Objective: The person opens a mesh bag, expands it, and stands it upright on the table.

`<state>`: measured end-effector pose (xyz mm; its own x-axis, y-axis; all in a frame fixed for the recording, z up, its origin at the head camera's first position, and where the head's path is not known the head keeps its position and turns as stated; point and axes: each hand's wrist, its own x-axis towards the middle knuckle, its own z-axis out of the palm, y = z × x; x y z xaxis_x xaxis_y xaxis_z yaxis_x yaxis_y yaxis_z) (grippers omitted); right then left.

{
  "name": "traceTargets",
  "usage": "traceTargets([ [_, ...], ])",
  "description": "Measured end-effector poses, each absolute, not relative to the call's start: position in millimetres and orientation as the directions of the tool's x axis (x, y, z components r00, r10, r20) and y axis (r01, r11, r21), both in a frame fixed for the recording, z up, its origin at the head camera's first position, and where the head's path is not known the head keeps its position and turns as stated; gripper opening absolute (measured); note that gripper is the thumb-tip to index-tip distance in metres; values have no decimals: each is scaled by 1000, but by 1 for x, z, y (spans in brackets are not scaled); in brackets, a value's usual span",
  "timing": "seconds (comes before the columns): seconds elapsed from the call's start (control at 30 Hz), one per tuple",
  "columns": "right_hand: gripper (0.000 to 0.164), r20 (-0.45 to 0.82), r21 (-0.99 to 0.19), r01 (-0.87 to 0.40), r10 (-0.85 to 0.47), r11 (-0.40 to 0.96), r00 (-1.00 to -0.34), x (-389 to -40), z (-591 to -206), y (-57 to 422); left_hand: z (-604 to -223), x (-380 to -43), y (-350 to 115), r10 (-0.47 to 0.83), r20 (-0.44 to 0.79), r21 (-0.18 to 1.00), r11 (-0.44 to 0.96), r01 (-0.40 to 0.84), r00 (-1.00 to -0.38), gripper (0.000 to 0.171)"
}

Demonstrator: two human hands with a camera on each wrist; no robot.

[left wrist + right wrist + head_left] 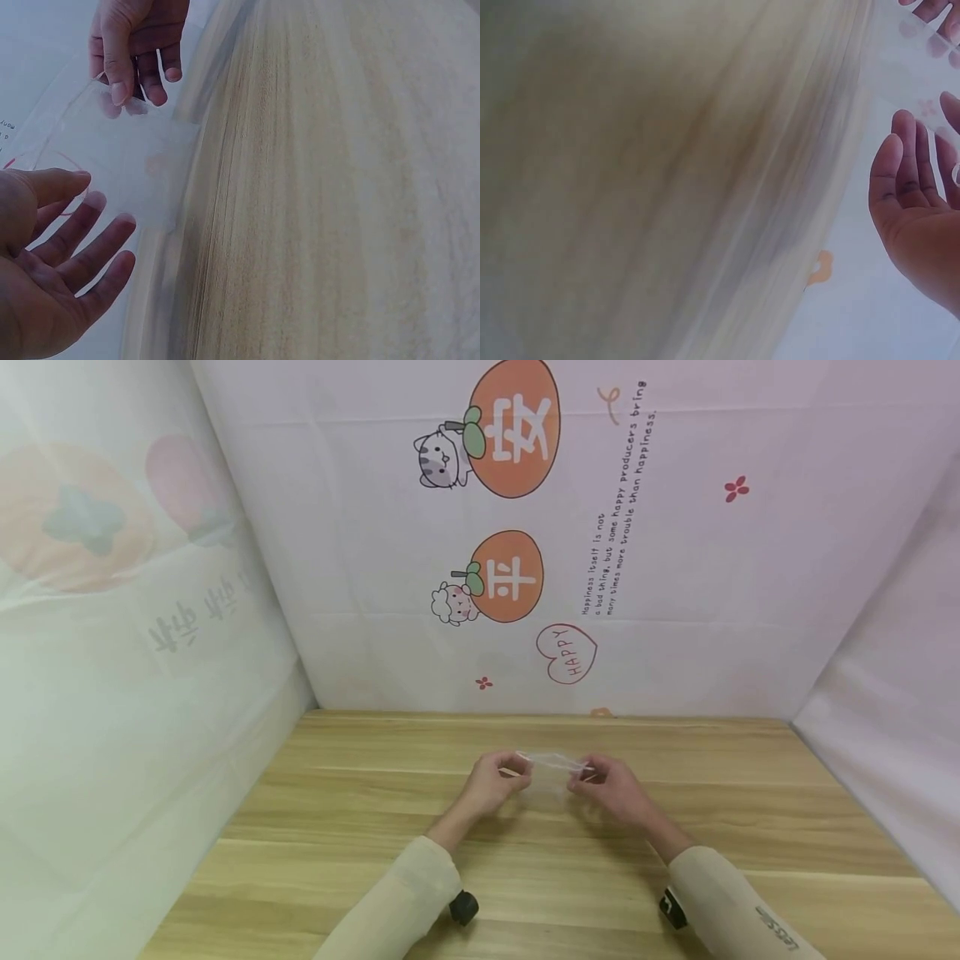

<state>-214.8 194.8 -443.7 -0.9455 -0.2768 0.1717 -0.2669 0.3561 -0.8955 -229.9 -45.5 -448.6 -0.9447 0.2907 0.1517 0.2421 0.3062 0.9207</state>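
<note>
A small clear plastic bag (547,783) is stretched between both hands above the wooden table, its opening edge uppermost in the head view. My left hand (495,782) pinches one side of it between thumb and index finger. On the opposite side, my right hand (613,789) pinches the bag by thumb and forefinger. Seen from the left wrist, the see-through bag (146,161) looks flat, with nothing visible inside. The other fingers of the left hand (56,262) are spread apart. Only part of the bag (900,71) and the right hand (919,195) shows in the right wrist view.
The wood-grain table (360,827) reaches back to a white printed cloth wall (675,568). White cloth also hangs at the left (150,718) and right (892,693). A black device (464,907) sits at the left wrist, another black device (672,908) at the right.
</note>
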Motion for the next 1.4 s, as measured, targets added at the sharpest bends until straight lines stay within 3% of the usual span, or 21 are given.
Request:
traceTargets([
  [0.13,24,151,-902,-252,-292,350,-944,-216,-445,197,-449,-231,-46,288,150,919,312,241,-946,16],
  [0.37,18,99,-899,-209,-288,384,-952,-218,-449,201,-449,-231,-47,297,160,914,316,255,-941,16],
  [0.57,26,90,-902,-204,-297,381,-951,-217,-450,203,-449,-230,-48,316,178,913,300,276,-932,20],
  [1.4,35,23,-895,-154,-301,418,-953,-211,-438,199,-453,-230,-52,334,96,911,349,218,-938,29],
])
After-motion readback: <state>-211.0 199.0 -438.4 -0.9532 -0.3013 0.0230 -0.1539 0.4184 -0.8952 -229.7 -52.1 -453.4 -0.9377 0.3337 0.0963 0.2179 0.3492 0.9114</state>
